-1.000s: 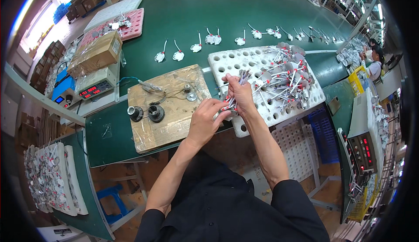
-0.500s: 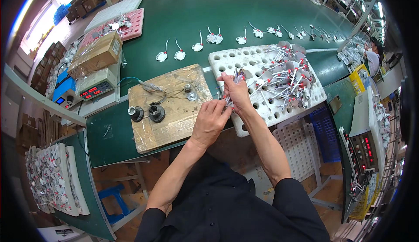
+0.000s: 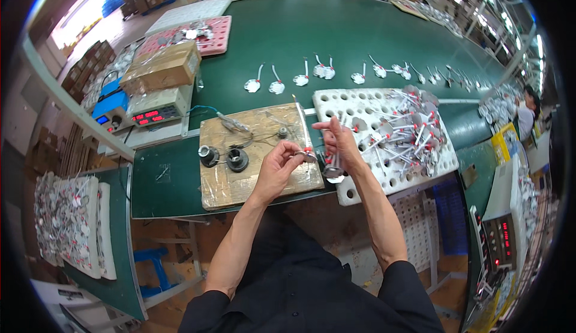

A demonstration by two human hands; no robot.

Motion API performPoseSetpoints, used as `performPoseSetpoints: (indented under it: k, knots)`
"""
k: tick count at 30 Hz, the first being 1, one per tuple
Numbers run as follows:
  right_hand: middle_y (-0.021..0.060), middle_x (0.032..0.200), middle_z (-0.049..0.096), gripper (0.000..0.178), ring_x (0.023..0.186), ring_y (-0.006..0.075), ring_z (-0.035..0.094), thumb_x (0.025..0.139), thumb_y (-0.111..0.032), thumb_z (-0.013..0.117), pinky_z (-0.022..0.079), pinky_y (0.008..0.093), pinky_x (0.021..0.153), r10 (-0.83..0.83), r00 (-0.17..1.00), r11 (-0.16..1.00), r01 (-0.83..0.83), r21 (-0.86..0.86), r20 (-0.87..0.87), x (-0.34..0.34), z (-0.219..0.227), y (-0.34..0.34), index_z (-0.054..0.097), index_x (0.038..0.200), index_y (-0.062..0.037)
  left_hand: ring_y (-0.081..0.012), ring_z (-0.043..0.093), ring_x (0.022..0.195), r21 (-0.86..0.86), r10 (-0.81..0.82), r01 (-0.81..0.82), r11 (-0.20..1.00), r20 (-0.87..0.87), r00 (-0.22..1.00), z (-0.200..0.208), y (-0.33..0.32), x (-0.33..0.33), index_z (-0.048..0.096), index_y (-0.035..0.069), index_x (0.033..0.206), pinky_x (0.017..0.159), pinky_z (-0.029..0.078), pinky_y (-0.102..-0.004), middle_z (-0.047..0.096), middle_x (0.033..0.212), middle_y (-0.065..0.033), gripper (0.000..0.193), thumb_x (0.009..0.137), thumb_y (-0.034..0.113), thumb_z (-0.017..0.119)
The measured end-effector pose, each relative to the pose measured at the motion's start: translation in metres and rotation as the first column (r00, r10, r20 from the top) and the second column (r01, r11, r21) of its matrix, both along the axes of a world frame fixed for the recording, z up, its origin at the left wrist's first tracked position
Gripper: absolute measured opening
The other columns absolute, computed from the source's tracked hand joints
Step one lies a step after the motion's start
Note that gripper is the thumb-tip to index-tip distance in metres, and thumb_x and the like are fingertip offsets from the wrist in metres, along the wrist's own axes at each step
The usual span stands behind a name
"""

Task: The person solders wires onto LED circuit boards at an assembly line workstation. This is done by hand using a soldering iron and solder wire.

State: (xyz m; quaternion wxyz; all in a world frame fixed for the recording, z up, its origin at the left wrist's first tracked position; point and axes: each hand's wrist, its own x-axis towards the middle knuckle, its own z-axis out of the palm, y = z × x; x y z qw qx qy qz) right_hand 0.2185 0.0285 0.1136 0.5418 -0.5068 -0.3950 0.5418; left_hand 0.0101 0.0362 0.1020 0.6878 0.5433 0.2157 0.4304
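My left hand (image 3: pixel 281 168) pinches one small round disc with a wire lead (image 3: pixel 307 156) by its rim, its pale lead standing up past a red sleeve. Close beside it, my right hand (image 3: pixel 341 147) holds a bunch of similar wired discs (image 3: pixel 333 170) against the palm, with the index finger and thumb stretched out. Both hands are over the gap between a taped board (image 3: pixel 264 195) and a white foam tray (image 3: pixel 351 194). A pile of wired discs (image 3: pixel 414 129) covers much of the tray. On the board stand two black round sockets (image 3: pixel 237 160) with cables.
A row of white wired pieces (image 3: pixel 300 80) lies across the green table (image 3: pixel 276 33). Left are a cardboard box (image 3: pixel 159 66) and a power supply (image 3: pixel 156 114) with red digits. Another red-lit instrument (image 3: pixel 503 237) stands right. Co-workers sit at the far edge and right.
My hands have drawn apart; the left now holds a single disc away from the bunch in my right. The whole view has shifted, with the bench appearing further right and lower.
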Motion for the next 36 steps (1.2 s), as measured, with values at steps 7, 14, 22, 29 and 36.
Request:
performPoseSetpoints:
  k: [7, 14, 22, 29, 36]
  knots:
    - [-0.0099, 0.055, 0.040, 0.034, 0.046, 0.0021, 0.031, 0.095, -0.039, 0.063, 0.025, 0.0232, 0.044, 0.019, 0.899, 0.999, -0.001, -0.041, 0.438, -0.031, 0.040, -0.004, 0.073, 0.105, -0.0074, -0.0119, 0.063, 0.097, -0.047, -0.036, 0.037, 0.998, 0.034, 0.999, -0.013, -0.020, -0.025, 0.053, 0.002, 0.107, 0.089, 0.050, -0.0270, 0.065, 0.102, -0.0061, 0.010, 0.097, 0.001, 0.055]
    - [-0.0095, 0.056, 0.042, 0.023, 0.049, 0.0019, 0.033, 0.094, -0.030, 0.066, 0.025, 0.0222, 0.045, 0.221, 0.945, 0.973, -0.197, -0.120, 0.240, -0.039, 0.042, 0.002, 0.071, 0.094, -0.0080, -0.0109, 0.064, 0.094, -0.177, -0.119, 0.126, 0.976, 0.054, 0.991, -0.020, -0.033, -0.034, 0.054, 0.002, 0.108, 0.084, 0.052, -0.0257, 0.067, 0.099, -0.0055, 0.011, 0.098, 0.006, 0.057]
    - [0.0131, 0.064, 0.065, 0.023, 0.055, 0.0228, 0.063, 0.087, -0.023, 0.072, 0.046, 0.0380, 0.054, -0.176, 0.573, 0.967, -0.053, 0.251, 0.801, -0.067, 0.034, -0.003, 0.069, 0.080, -0.0021, -0.0135, 0.067, 0.089, -0.415, 0.149, -0.150, 0.897, -0.035, 0.988, -0.033, -0.055, -0.031, 0.054, 0.002, 0.112, 0.073, 0.056, -0.0269, 0.070, 0.096, -0.0110, 0.020, 0.096, 0.013, 0.060]
    - [0.0017, 0.064, 0.066, 0.018, 0.060, 0.0054, 0.055, 0.088, -0.016, 0.071, 0.045, 0.0261, 0.056, 0.021, 0.681, 0.981, -0.153, 0.115, 0.732, -0.061, 0.027, 0.004, 0.072, 0.082, 0.0011, -0.0129, 0.065, 0.082, 0.110, 0.438, -0.424, 0.899, -0.236, 0.868, -0.037, -0.032, -0.035, 0.061, -0.001, 0.111, 0.072, 0.053, -0.0266, 0.068, 0.090, -0.0074, 0.027, 0.094, 0.020, 0.064]
    - [-0.0002, 0.061, 0.063, 0.020, 0.057, 0.0040, 0.051, 0.088, -0.018, 0.071, 0.041, 0.0259, 0.053, 0.116, 0.681, 0.986, -0.168, 0.000, 0.723, -0.068, 0.029, -0.007, 0.072, 0.079, -0.0004, -0.0083, 0.062, 0.075, 0.052, 0.417, -0.415, 0.908, -0.192, 0.889, -0.005, 0.018, -0.027, 0.065, 0.000, 0.104, 0.067, 0.051, -0.0245, 0.067, 0.086, -0.0038, 0.024, 0.094, 0.022, 0.065]
